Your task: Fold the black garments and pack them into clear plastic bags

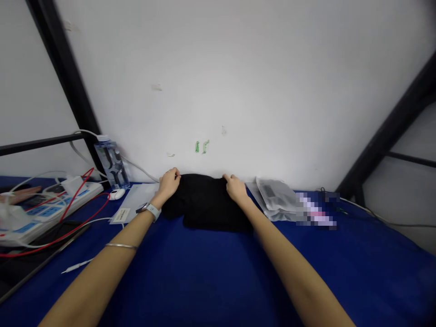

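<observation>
Black folded cloth point(211, 204) lies flat on the blue worktop point(204, 281), at the back, right up by the white wall point(245, 91). Long axis runs left-right, roughly parallel to the wall; narrower section juts out at the left end, with a notch on the near edge. Probably a garment, but the black hides the folds, so can't tell which end is the top.

2 hands on it. Left hand point(168, 184): fingers closed, pinching the far left corner. Right hand point(236, 189): fingers closed on the far edge toward the right end. Both forearms reach straight forward; smartwatch point(149, 209) and bangle point(121, 246) on the left.

Left of the cloth: flat translucent pouch point(138, 195), white earbud case point(116, 194), clear water bottle point(114, 168), power strip point(51, 210) with red and white cables. Right: frosted zip bag point(279, 200), near the right forearm.
</observation>
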